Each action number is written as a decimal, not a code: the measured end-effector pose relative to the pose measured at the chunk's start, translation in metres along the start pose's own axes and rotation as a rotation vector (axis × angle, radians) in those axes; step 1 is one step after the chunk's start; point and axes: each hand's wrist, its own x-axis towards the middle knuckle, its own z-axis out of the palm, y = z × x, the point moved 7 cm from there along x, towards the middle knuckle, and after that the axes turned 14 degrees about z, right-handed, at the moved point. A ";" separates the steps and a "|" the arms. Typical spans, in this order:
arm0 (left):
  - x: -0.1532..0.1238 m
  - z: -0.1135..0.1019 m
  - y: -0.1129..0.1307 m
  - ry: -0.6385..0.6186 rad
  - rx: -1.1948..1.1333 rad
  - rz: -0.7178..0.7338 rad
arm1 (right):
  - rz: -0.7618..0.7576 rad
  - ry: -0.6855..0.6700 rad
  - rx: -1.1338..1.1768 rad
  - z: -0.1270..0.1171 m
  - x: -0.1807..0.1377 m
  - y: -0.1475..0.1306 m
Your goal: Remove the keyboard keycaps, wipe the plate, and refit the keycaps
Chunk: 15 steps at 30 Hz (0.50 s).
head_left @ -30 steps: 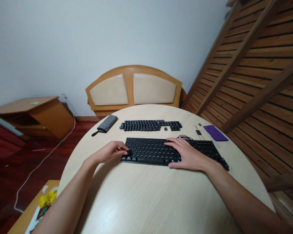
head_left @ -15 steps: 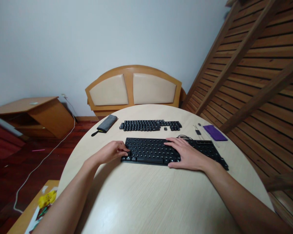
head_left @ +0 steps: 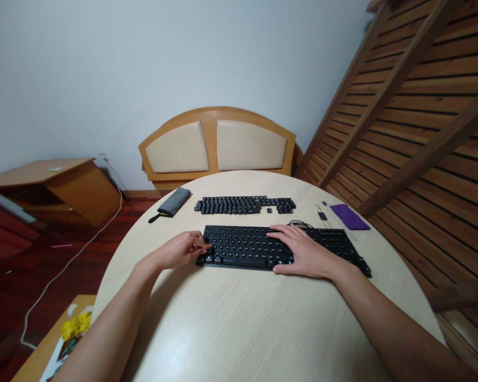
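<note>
A black keyboard [head_left: 239, 245] lies on the round table, most of its keycaps off and small square key mounts showing. My left hand [head_left: 185, 249] is at its near left corner, thumb and fingers pinched on what looks like a dark keycap, mostly hidden by the fingertips. Across the keyboard's right-middle part, my right hand [head_left: 305, 250] lies flat with its fingers spread. Loose black keycaps [head_left: 231, 205] sit in rows behind the keyboard, and a single keycap [head_left: 269, 210] stands apart in front of them.
A grey pouch [head_left: 176, 201] lies at the table's back left. To the right are a purple cloth [head_left: 349, 217], a small dark tool [head_left: 322, 216] and thin wire pieces. The keyboard's cable [head_left: 300, 224] coils behind it. A padded headboard [head_left: 217, 114] stands beyond the table [head_left: 231, 323].
My left fingertips have shifted very slightly at the keyboard's left corner. My right hand stays in place on the keyboard, and the view has moved a little.
</note>
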 end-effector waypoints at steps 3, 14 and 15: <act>0.001 0.000 0.001 0.005 0.059 -0.008 | 0.000 -0.002 0.009 0.000 0.000 0.000; 0.000 -0.001 -0.003 0.011 0.073 -0.023 | -0.010 0.005 -0.007 0.000 -0.001 -0.001; 0.001 -0.001 -0.003 0.011 0.072 -0.019 | -0.009 0.006 -0.002 0.000 -0.001 -0.001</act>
